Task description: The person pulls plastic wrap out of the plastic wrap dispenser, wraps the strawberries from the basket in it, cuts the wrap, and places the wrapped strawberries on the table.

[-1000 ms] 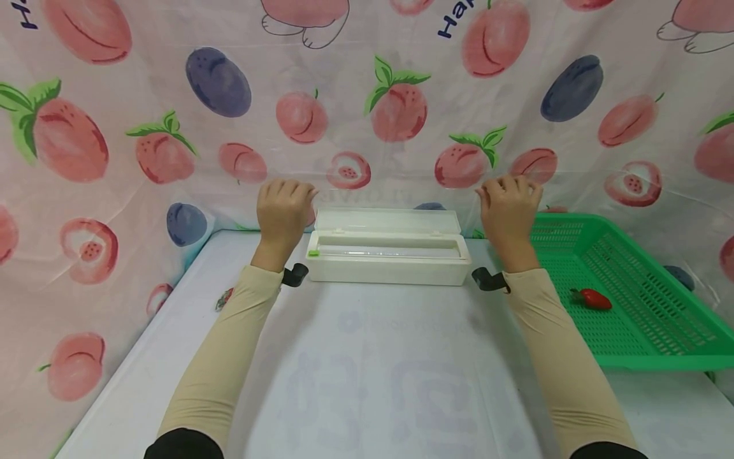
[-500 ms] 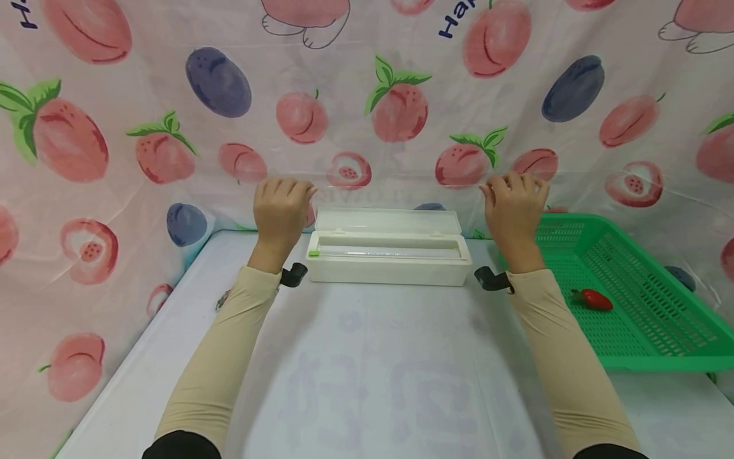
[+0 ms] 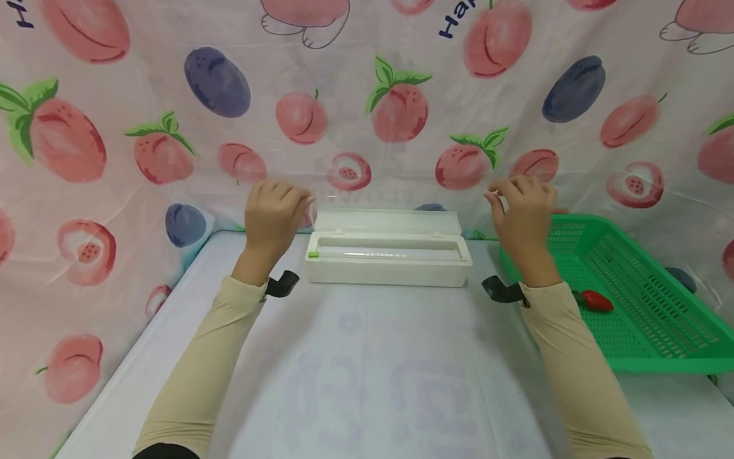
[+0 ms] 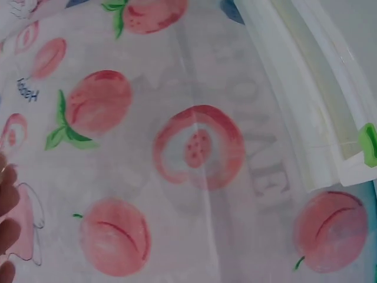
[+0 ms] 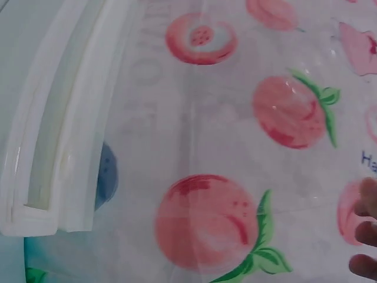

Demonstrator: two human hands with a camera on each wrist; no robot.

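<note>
A long white box (image 3: 390, 273) stands at the back of the table with its lid (image 3: 387, 221) tipped up. Inside lies a shiny pale roll (image 3: 390, 253), and a small green piece (image 3: 313, 254) sits at the slot's left end. Beyond the box's left end, raised, my left hand (image 3: 274, 213) has bent fingers meeting the thumb. Past the other end my right hand (image 3: 523, 213) pinches likewise at about the same height. Clear cling film, barely visible, spans between them; glints and faint lines show in the wrist views. Only fingertips (image 4: 7, 218) appear at the left wrist view's edge.
A green perforated basket (image 3: 659, 363) stands right of my right forearm, with a red pepper (image 3: 597, 301) inside, partly covered by the sleeve. A fruit-printed curtain (image 3: 355, 89) hangs behind the table (image 3: 367, 370) and along its left side.
Both hands have drifted apart, left hand to the left and right hand to the right, and the wrists sit lower. The left sleeve now covers a small object on the table.
</note>
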